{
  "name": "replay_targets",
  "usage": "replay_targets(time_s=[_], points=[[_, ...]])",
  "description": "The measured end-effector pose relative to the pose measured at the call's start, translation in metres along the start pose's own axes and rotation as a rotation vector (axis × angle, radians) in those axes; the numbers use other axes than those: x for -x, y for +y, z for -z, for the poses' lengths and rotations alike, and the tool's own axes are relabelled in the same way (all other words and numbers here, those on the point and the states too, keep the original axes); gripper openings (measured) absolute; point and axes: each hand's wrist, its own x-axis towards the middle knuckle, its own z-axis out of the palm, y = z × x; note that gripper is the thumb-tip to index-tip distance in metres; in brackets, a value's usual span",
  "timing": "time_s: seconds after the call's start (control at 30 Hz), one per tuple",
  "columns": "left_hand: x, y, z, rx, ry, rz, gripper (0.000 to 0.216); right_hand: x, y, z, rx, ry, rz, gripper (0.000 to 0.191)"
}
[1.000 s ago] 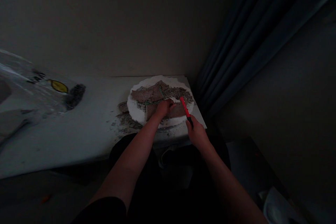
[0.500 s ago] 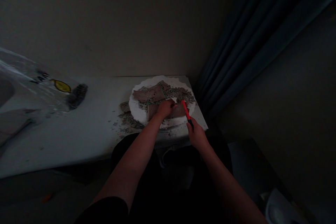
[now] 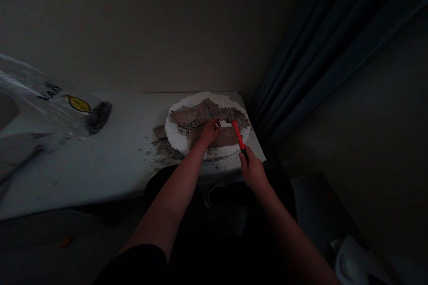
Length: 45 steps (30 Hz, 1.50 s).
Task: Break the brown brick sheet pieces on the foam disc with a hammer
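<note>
A round white board lies at the right end of a white table. Brown slab pieces and grey crumbs cover it. My left hand rests on a brown slab near the board's middle, fingers bent and pressing down on it. My right hand is closed round the dark grip of a red-handled tool. The tool's tip points up into the crumbs beside my left fingers.
A clear plastic bag with a yellow label and dark contents lies at the table's left. Loose crumbs are scattered left of the board. A dark curtain hangs at the right. A pale wall stands behind the table.
The view has shifted a little, so the board sits higher in the frame. Both hands stay on the slab and the tool, with only small movement of the tool's tip.
</note>
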Motion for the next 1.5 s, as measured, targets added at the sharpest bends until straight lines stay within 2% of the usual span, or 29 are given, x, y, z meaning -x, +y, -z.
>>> replay_targets(time_s=[0.17,0.3,0.37,0.43,0.53,0.6,0.67,0.7,0.77,0.8,0.9,0.97,1.33,1.5], points=[[-0.001,-0.004,-0.002,0.046,0.058,0.018,0.037,-0.006,0.006,0.006,0.042,-0.077,-0.022,0.047],[-0.001,0.002,0.001,0.062,0.097,0.037,0.033,-0.004,0.002,0.022,-0.021,0.029,0.005,0.051],[-0.003,0.011,0.012,0.079,0.163,0.046,0.031,0.002,0.001,0.029,-0.034,0.044,0.028,0.051],[-0.001,0.02,0.036,0.089,0.269,0.045,0.031,0.01,0.005,0.033,-0.029,0.017,0.043,0.05],[0.021,0.018,0.09,0.051,0.458,0.025,0.025,0.024,0.02,0.03,0.015,-0.034,0.015,0.048],[0.054,0.004,0.126,-0.005,0.584,0.027,0.02,0.03,0.032,0.024,0.055,-0.056,-0.008,0.047],[0.096,-0.019,0.149,-0.147,0.666,0.114,0.018,0.031,0.04,0.019,0.081,-0.069,-0.018,0.047],[0.117,-0.031,0.156,-0.235,0.636,0.192,0.017,0.031,0.042,0.018,0.089,-0.077,-0.02,0.046],[0.151,-0.054,0.158,-0.42,0.364,0.321,0.018,0.028,0.044,0.016,0.101,-0.098,-0.023,0.046],[0.162,-0.062,0.156,-0.512,0.203,0.342,0.019,0.027,0.044,0.016,0.108,-0.105,-0.023,0.045],[0.172,-0.074,0.146,-0.769,-0.168,0.355,0.023,0.025,0.042,0.016,0.128,-0.098,-0.029,0.045],[0.167,-0.074,0.141,-0.882,-0.295,0.337,0.027,0.026,0.04,0.015,0.132,-0.083,-0.034,0.045],[0.144,-0.068,0.147,-1.051,-0.487,0.22,0.03,0.028,0.035,0.01,0.079,-0.05,0.004,0.04],[0.14,-0.063,0.156,-1.064,-0.54,0.107,0.032,0.027,0.039,0.008,0.027,-0.039,0.002,0.038]])
